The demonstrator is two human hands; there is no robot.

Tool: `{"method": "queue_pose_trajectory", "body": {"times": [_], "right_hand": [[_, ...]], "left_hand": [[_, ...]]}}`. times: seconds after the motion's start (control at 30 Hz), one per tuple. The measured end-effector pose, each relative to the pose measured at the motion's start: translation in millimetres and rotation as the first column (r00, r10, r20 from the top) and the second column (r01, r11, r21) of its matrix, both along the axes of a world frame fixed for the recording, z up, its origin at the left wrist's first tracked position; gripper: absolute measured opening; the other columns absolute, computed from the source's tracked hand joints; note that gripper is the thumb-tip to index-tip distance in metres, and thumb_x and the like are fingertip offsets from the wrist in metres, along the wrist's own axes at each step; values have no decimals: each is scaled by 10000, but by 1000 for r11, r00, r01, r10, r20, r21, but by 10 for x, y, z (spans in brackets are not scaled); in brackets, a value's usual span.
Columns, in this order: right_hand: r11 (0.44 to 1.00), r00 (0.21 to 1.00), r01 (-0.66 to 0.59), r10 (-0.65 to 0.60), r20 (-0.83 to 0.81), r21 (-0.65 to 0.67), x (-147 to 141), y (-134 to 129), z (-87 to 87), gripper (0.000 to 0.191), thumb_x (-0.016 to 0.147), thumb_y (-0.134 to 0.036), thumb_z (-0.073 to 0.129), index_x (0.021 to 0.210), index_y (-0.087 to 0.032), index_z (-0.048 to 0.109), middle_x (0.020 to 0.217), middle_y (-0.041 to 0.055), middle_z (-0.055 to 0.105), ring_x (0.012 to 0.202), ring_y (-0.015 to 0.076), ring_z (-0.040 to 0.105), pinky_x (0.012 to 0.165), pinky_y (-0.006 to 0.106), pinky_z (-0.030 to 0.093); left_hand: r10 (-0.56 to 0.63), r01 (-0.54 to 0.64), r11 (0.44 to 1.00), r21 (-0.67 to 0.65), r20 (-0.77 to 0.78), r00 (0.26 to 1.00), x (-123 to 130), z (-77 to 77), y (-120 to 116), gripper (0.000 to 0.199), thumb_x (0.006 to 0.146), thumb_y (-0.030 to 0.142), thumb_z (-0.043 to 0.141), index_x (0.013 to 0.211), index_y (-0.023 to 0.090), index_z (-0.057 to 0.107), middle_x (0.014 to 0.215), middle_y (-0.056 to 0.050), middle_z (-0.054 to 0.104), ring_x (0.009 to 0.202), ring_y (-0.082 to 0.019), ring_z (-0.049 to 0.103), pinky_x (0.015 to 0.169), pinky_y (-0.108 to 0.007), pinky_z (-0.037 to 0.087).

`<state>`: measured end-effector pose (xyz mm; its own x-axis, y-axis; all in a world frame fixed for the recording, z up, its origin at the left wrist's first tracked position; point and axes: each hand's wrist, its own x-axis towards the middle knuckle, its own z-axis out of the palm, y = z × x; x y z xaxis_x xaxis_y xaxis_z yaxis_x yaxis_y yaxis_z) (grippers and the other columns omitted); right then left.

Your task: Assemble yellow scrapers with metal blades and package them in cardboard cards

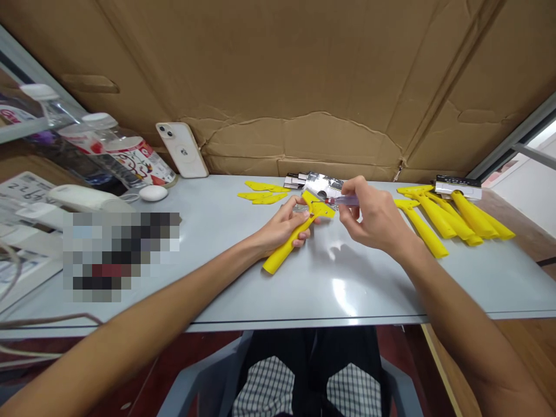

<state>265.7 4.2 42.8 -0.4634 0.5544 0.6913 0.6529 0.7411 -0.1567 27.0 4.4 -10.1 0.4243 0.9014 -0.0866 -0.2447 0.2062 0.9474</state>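
Near the middle of the table, my left hand is closed round the neck of a yellow tool, whose handle slants down to the left. My right hand grips a screwdriver with a clear purplish handle, its tip at the tool's flat yellow head. Behind the hands lie shiny packages. Several loose thin yellow pieces rest to the left of them. Farther right, several more yellow tools lie in a group with their handles toward me.
A white phone leans on the cardboard behind the table. Plastic bottles, a white mouse and a blurred patch are at the left. A black-and-white package lies at the right back.
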Motion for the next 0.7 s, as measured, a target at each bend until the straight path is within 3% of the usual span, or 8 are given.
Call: {"method": "queue_pose_trajectory", "body": {"times": [0.1,0.3,0.5,0.63,0.7], "right_hand": [[999,999,-39,39,5,34,-11,11,-35,80,1052,-266,526,1056,-233,599,818,33,763,611,164,652,582,295,398],[992,996,84,-84,-3,95,-6,60,-62,241,1081,-440,582,967,-231,620,664,15,730,565,178,655,562,297,358],[999,999,48,-48,2,-5,-11,-18,-3,241,1001,-321,568,1217,-217,592,792,25,782,602,201,685,590,308,386],[1000,1000,18,-18,16,14,-7,-9,7,98,1039,-287,523,1061,-233,602,766,26,753,607,184,665,583,304,367],[998,999,47,-47,12,33,-5,13,3,142,1050,-335,552,953,-238,591,731,26,736,596,178,646,579,303,359]], "left_hand": [[-1,1,1000,-2,-5,1000,5,10,-7,514,925,450,859,1143,276,428,1075,-38,713,573,-61,551,460,-166,391],[8,-8,1000,-10,-2,1000,6,0,-3,519,923,447,861,1138,280,418,1064,-37,722,562,-62,545,454,-165,382],[4,-4,1000,-6,-3,1000,14,13,-16,518,919,454,867,1140,277,433,1057,-34,712,563,-58,543,457,-163,388],[9,-9,1000,-11,-3,1000,12,27,-24,523,913,453,874,1129,275,432,1062,-42,714,573,-63,549,462,-167,388],[13,-13,1000,-12,-6,1000,7,24,-21,515,917,446,868,1132,276,432,1072,-46,717,573,-63,546,461,-167,383]]}}
